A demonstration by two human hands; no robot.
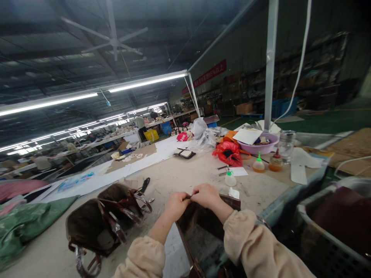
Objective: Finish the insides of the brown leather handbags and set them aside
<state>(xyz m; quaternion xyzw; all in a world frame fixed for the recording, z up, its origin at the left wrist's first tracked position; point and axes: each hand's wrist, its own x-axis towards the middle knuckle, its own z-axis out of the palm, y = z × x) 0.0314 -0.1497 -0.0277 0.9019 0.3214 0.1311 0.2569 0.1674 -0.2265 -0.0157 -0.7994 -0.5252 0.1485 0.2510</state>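
A dark brown handbag [207,231] stands open on the table right in front of me, its inside lining showing. My left hand [177,205] pinches the bag's far upper edge near its left corner. Close beside it, my right hand [206,195] has its fingers closed on the same edge, and the two sets of fingertips nearly meet. Two more brown handbags stand open to the left: a nearer one [87,226] and one just behind it [120,200]. Their handles look wrapped in clear plastic.
Small squeeze bottles [230,178] stand beyond the bag. Farther right are a red plastic bag [228,153], a purple basin [259,146] and a clear jar [286,146]. A grey basket [333,220] is at the right, green material [31,220] at the left. A metal post [271,65] rises behind.
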